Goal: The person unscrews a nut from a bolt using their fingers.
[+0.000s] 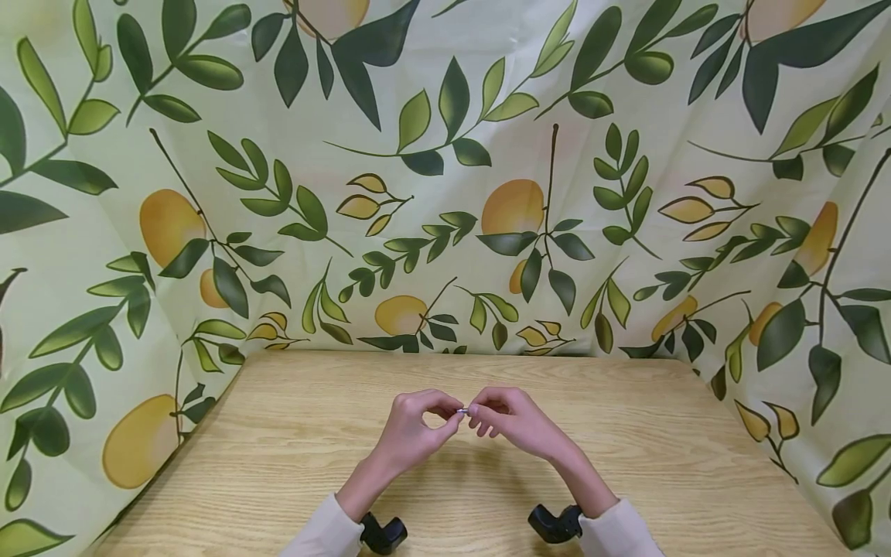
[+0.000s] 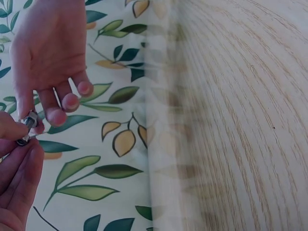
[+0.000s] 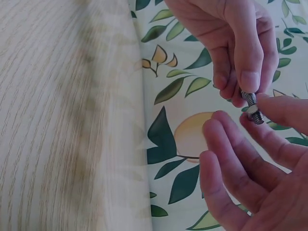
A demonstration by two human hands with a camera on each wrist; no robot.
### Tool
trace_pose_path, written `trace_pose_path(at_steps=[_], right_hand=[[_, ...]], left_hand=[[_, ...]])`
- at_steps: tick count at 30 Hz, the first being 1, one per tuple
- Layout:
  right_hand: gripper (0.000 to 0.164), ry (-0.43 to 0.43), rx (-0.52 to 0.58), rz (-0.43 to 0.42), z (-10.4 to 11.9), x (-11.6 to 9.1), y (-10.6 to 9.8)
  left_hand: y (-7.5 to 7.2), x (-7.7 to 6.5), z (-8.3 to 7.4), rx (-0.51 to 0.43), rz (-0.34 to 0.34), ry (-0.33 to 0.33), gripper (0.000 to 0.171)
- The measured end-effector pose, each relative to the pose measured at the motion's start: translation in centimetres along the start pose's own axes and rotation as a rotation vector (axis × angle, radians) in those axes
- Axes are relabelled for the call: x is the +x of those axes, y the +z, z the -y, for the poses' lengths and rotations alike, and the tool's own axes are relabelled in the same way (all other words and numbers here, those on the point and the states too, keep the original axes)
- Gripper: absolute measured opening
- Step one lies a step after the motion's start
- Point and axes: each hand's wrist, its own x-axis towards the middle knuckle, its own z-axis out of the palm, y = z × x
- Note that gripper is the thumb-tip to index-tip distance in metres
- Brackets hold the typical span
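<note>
Over the table, both hands meet at a small metal bolt (image 1: 462, 411) with a nut on its thread. My left hand (image 1: 419, 425) pinches the bolt between thumb and forefinger, near its head end. In the right wrist view, the threaded end of the bolt (image 3: 259, 118) sticks out past the nut (image 3: 251, 110). The thumb and forefinger of my right hand (image 1: 517, 422) pinch the nut from either side, while its other fingers spread loosely. The left wrist view shows the nut (image 2: 32, 116) at the right fingertips and the bolt's head (image 2: 22, 142) partly hidden by the left fingers.
Under the hands is a light wood-grain table (image 1: 313, 433). A cloth (image 1: 431, 232) printed with leaves and orange fruit hangs behind it and along both sides. Black wrist mounts (image 1: 384, 534) sit by both sleeves, low over the table's near part.
</note>
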Motion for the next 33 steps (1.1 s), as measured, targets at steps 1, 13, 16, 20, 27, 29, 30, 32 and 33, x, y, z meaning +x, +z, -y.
trace_pose_path(at_steps=[1,13,16,20,27,29,30,32,33], right_hand=[[0.023,-0.001,0.002,0.003,-0.02,0.00,0.01],[0.027,-0.002,0.021,0.016,-0.16,0.06,-0.06],[0.022,-0.019,0.034,0.022,-0.12,0.03,-0.09],[0.018,-0.042,0.032,0.005,-0.05,0.05,-0.12],[0.026,-0.012,-0.001,0.054,-0.15,0.10,-0.17],[0.024,-0.017,-0.002,0.057,-0.17,0.09,-0.14],[0.023,-0.019,0.000,0.054,-0.17,0.08,-0.11],[0.021,-0.018,0.003,0.041,-0.12,0.04,-0.06],[0.021,-0.013,0.006,0.035,-0.08,0.02,-0.04]], left_hand=[[-0.01,-0.01,-0.01,0.002,0.000,-0.005,0.010],[0.23,-0.09,0.17,-0.003,-0.011,0.003,0.010],[0.28,-0.14,0.22,0.001,-0.013,0.001,0.011],[0.26,-0.14,0.15,-0.002,-0.008,-0.001,0.012],[0.11,-0.16,0.06,0.000,-0.008,-0.005,0.007],[0.08,-0.14,0.03,0.002,-0.007,-0.007,0.008],[0.08,-0.12,-0.01,0.002,-0.005,-0.010,0.008],[0.08,-0.09,-0.02,-0.001,-0.002,-0.010,0.009],[0.07,-0.07,-0.06,-0.003,-0.001,-0.011,0.009]])
